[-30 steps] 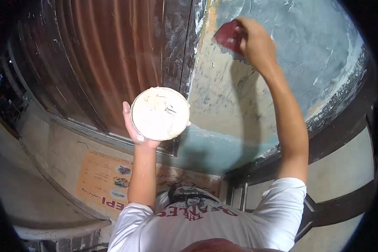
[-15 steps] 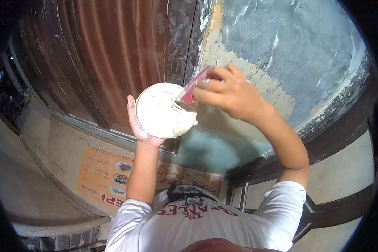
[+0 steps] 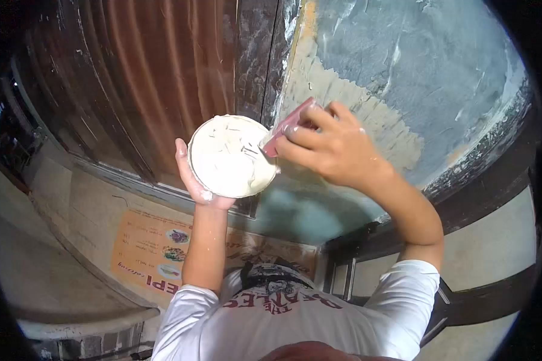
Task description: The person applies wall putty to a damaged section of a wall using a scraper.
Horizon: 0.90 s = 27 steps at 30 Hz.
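Observation:
A round container of white paste [image 3: 229, 162] rests in my left hand [image 3: 196, 180], whose thumb lies along its left rim. Several short dark marks show in the paste near the container's right side. My right hand [image 3: 337, 144] pinches a pinkish-red flat scraper [image 3: 290, 127], tilted, with its lower edge at the container's right rim. Some white paste is on that lower edge and on my right fingers. Behind the scraper is the wall [image 3: 403, 54], grey-blue with a beige patch [image 3: 355, 105].
Brown wooden panelling [image 3: 162, 72] stands at the upper left, with a dark post [image 3: 256, 54] beside the wall. An orange printed banner [image 3: 144, 246] lies below at the left. Dark framed pale panels [image 3: 494, 240] are at the lower right.
The container has shifted slightly left and up in my left hand. The scraper has moved a little toward the container's outer edge, and more dark marks show in the paste.

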Each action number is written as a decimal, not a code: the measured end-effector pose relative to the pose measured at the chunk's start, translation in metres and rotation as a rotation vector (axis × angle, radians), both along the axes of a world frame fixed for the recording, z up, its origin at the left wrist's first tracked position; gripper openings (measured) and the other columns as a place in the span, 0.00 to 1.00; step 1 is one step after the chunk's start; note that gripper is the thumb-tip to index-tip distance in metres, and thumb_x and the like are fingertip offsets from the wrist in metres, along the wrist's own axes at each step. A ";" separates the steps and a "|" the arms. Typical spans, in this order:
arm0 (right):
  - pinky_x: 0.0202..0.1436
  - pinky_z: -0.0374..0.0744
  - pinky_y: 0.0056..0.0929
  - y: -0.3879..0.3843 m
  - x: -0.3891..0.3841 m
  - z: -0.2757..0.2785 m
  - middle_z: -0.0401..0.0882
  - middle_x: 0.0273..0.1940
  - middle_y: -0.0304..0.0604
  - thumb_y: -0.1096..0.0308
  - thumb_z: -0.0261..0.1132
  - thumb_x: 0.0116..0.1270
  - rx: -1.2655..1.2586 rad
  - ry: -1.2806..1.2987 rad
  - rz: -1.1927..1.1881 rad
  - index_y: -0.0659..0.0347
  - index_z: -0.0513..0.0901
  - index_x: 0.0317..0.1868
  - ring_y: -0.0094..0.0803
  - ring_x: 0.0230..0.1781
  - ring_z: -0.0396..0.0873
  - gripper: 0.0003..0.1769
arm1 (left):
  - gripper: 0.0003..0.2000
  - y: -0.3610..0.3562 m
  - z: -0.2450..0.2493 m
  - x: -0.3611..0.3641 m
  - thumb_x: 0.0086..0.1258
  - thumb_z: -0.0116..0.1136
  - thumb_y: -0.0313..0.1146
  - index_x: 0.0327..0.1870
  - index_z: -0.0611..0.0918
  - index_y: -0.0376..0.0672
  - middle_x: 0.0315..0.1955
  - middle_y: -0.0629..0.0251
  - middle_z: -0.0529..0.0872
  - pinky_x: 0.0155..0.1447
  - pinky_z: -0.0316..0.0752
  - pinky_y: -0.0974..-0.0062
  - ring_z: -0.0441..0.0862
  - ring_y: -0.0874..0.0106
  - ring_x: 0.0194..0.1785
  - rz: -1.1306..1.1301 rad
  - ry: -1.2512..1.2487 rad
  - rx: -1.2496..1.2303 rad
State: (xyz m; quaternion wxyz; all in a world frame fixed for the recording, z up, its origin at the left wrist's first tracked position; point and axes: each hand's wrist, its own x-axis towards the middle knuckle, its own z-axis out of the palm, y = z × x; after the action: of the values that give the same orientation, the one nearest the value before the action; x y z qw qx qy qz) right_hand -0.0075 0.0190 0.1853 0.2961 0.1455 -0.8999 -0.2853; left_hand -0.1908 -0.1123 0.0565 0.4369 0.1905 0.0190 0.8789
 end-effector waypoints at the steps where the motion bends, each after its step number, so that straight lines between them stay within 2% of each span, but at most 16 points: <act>1: 0.43 0.72 0.37 -0.001 0.000 -0.005 0.80 0.40 0.28 0.63 0.66 0.59 -0.006 -0.003 -0.005 0.46 0.84 0.50 0.32 0.46 0.76 0.16 | 0.43 0.000 0.000 0.001 0.77 0.42 0.67 0.73 0.70 0.31 0.71 0.46 0.74 0.77 0.67 0.51 0.74 0.51 0.72 0.022 0.009 0.014; 6: 0.36 0.68 0.38 -0.003 -0.007 -0.023 0.79 0.39 0.27 0.61 0.67 0.57 0.073 0.115 -0.008 0.46 0.85 0.46 0.29 0.41 0.75 0.14 | 0.42 -0.002 0.003 0.010 0.78 0.40 0.67 0.74 0.70 0.34 0.72 0.49 0.74 0.77 0.67 0.52 0.73 0.53 0.73 0.097 0.024 0.049; 9: 0.36 0.67 0.38 -0.007 -0.011 -0.027 0.80 0.40 0.27 0.61 0.68 0.56 0.099 0.162 0.003 0.46 0.85 0.46 0.28 0.41 0.76 0.15 | 0.41 -0.006 0.007 0.017 0.78 0.40 0.67 0.74 0.71 0.34 0.71 0.49 0.75 0.77 0.67 0.53 0.74 0.54 0.72 0.110 0.017 0.043; 17: 0.40 0.66 0.40 -0.008 -0.013 -0.033 0.82 0.43 0.26 0.60 0.69 0.57 0.113 0.214 -0.005 0.44 0.85 0.45 0.27 0.45 0.78 0.13 | 0.42 -0.012 0.008 0.024 0.78 0.40 0.67 0.74 0.70 0.34 0.71 0.49 0.76 0.77 0.68 0.54 0.75 0.54 0.72 0.116 0.039 0.084; 24: 0.42 0.65 0.42 -0.005 -0.014 -0.034 0.84 0.46 0.26 0.60 0.71 0.56 0.114 0.278 0.043 0.42 0.86 0.44 0.28 0.45 0.79 0.13 | 0.42 -0.014 0.006 0.024 0.78 0.39 0.67 0.75 0.69 0.33 0.71 0.47 0.75 0.78 0.67 0.54 0.73 0.52 0.73 0.097 0.024 0.083; 26: 0.42 0.65 0.41 -0.004 -0.015 -0.032 0.82 0.43 0.29 0.61 0.67 0.59 0.124 0.320 0.091 0.49 0.87 0.45 0.26 0.44 0.78 0.13 | 0.42 -0.015 0.010 0.027 0.78 0.40 0.67 0.75 0.69 0.33 0.72 0.47 0.74 0.78 0.66 0.54 0.73 0.52 0.73 0.106 -0.023 0.031; 27: 0.42 0.65 0.41 -0.003 -0.015 -0.031 0.82 0.43 0.29 0.61 0.67 0.59 0.124 0.319 0.090 0.49 0.87 0.45 0.26 0.44 0.78 0.13 | 0.42 -0.014 0.009 0.027 0.78 0.40 0.67 0.75 0.69 0.33 0.72 0.47 0.74 0.78 0.66 0.54 0.73 0.52 0.73 0.105 -0.024 0.031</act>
State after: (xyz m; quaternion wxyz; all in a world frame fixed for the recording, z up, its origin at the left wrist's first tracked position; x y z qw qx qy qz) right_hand -0.0225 0.0160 0.1539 0.4382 0.1564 -0.8146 -0.3462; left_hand -0.1640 -0.1263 0.0651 0.3876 0.1856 0.0102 0.9029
